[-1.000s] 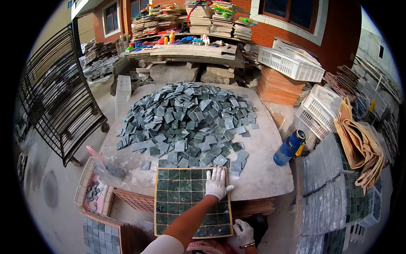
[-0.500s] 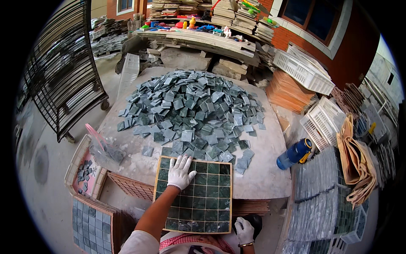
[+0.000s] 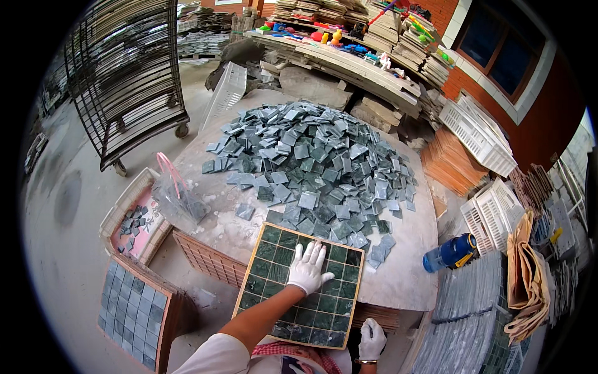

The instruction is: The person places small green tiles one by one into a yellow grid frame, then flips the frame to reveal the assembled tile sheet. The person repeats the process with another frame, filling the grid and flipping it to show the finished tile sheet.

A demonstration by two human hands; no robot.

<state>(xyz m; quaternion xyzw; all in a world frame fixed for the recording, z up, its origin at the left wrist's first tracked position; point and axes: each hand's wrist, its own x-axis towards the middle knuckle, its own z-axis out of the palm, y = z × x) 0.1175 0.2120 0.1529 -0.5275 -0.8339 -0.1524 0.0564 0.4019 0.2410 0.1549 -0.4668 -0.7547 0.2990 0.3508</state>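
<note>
My left hand (image 3: 308, 268), in a white glove, lies flat with fingers spread on a square grid of dark green stone tiles (image 3: 265, 271). The tiles sit in rows inside a shallow tray with a thin pale wooden rim (image 3: 358, 280), turned slightly askew at the near edge of the table. My right hand (image 3: 372, 340), also gloved, is low beside the tray's near right corner, with its fingers curled. Whether anything is in those fingers is hidden. Just beyond the tray spreads a large heap of loose green-grey square tiles (image 3: 317, 165).
The pale table (image 3: 405, 287) bears a clear plastic bag (image 3: 177, 199) at left and a blue bottle (image 3: 448, 252) stands at right. A white basket (image 3: 152, 243) with tile pieces, tile sheet stacks (image 3: 132, 311), white crates (image 3: 476, 134) and a wheeled rack (image 3: 131, 81) surround it.
My left hand has slid rightward across the tiles from the tray's upper left. The view has turned, so the scene sits farther right and the tray appears tilted. My right hand stays low beside it.
</note>
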